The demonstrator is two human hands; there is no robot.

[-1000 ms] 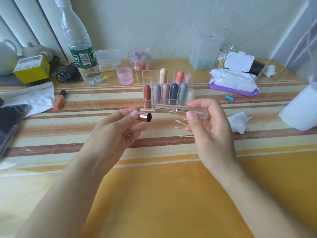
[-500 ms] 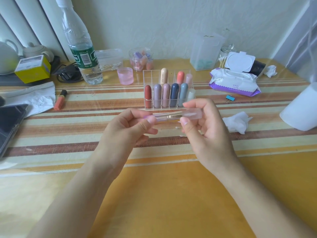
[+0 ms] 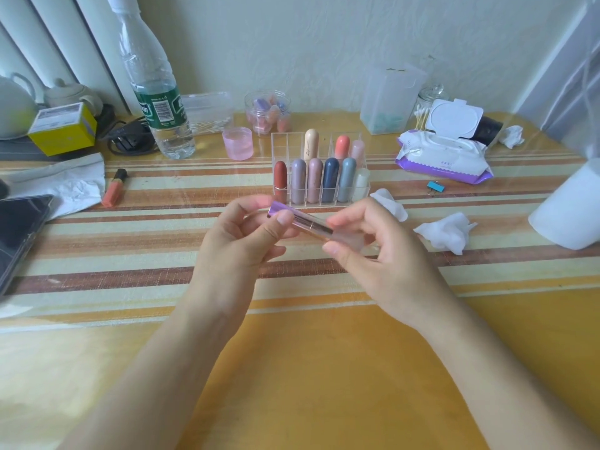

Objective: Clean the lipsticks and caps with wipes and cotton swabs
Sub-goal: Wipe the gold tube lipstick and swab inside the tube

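Head view, the only one. Both hands are up over the striped surface [image 3: 308, 352], holding one lipstick [image 3: 312, 226] between them, just in front of the clear rack [image 3: 285, 138]. The lipstick lies roughly level, tilted a little down toward the right hand.

The left hand [image 3: 233, 245] pinches the end with the shiny purple cap [image 3: 280, 209], thumb on the near side and fingers [image 3: 259, 203] curled behind. The right hand [image 3: 376, 254] grips the frosted base end, thumb below and fingers curled over the top. A gold band shows in the middle between the two grips. I cannot tell whether the cap is fully seated.

The rack holds upright lipsticks: a front row of red [image 3: 280, 178], grey-lilac, pink, navy, blue-grey and white, and a back row of cream, coral and pale pink.

To the right:
- An open pack of wipes [image 3: 444, 155], lid flipped up.
- Two crumpled used wipes [image 3: 444, 233] on the surface near the right hand.
- A blue clip [image 3: 435, 187].
- A white paper roll [image 3: 571, 209] at the edge.
- A jar of cotton swabs [image 3: 423, 108] behind the pack.

To the left:
- An orange lipstick tube [image 3: 114, 188] lying flat.
- A water bottle [image 3: 156, 92].
- A pink cup [image 3: 237, 143].
- A yellow box [image 3: 63, 129].
- A dark screen [image 3: 19, 228] at the edge.
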